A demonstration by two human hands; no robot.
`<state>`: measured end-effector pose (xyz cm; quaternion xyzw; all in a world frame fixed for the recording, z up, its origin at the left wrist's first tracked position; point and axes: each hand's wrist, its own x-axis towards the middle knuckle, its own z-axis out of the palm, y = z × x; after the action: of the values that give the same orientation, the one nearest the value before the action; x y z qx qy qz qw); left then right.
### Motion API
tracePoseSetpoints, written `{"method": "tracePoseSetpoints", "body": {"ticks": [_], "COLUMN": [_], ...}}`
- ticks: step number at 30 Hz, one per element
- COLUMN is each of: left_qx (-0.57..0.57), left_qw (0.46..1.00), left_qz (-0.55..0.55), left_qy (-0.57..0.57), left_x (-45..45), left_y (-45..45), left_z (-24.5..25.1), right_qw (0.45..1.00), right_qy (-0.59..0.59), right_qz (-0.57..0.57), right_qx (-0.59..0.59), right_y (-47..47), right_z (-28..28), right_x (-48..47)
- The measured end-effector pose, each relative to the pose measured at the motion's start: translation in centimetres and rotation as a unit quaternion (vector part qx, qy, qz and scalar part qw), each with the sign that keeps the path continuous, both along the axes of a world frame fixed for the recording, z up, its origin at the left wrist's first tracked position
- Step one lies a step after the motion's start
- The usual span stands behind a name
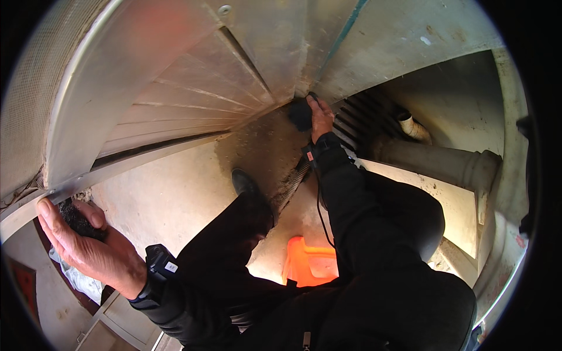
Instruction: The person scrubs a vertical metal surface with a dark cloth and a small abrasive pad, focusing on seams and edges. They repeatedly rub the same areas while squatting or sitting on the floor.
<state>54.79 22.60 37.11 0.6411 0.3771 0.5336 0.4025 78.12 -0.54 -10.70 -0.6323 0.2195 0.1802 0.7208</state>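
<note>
My left hand [94, 254] is at the far left, its fingers around a dark, fibrous scrubbing pad [79, 219]. Its fingertips are at the lower corner of a metal-edged panel [70, 191]. Farther off, near the middle top, my right hand [322, 119] holds a dark pad or cloth [300, 115] low down where the ribbed metal panel [193, 94] meets the pale side panel [373, 48]. The palm side of the right hand is hidden. Both wrists wear black strapped devices.
An orange plastic object [309, 261] is on the floor between my legs. A corrugated hose [293, 188] runs over the concrete floor [158, 180]. To the right, dark slats [347, 123] lie beside a thick pipe [434, 160] and a short open pipe [412, 127].
</note>
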Motion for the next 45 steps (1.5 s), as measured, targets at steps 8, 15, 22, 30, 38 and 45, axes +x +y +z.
{"method": "tracePoseSetpoints", "body": {"ticks": [8,15,22,30,38,45], "left_qx": [0.002,-0.014,-0.004,-0.007,0.019,0.005], "left_qw": [1.0,0.999,0.999,0.999,0.999,0.999], "left_qz": [0.011,-0.032,-0.024,-0.035,0.03,-0.042], "left_qy": [0.008,0.027,0.034,0.02,0.005,0.004], "left_x": [-0.2,-0.3,-0.1,0.0,0.8,-0.2], "left_y": [-0.1,-0.5,-0.5,-0.4,0.1,0.2], "left_z": [-0.1,0.2,0.1,0.0,-0.2,-0.1], "right_qw": [0.993,0.999,0.995,0.998,0.995,0.973], "right_qy": [-0.046,-0.03,0.049,0.007,0.097,0.045], "right_qz": [0.083,0.018,0.068,-0.03,0.01,-0.043], "right_qx": [-0.07,-0.012,-0.058,0.054,-0.023,0.22], "right_y": [0.8,0.3,0.9,1.0,0.4,-0.3], "right_z": [-3.7,-1.7,-4.2,-3.3,-3.4,1.4], "right_x": [0.3,-3.2,0.1,-1.1,-0.6,-0.9]}}
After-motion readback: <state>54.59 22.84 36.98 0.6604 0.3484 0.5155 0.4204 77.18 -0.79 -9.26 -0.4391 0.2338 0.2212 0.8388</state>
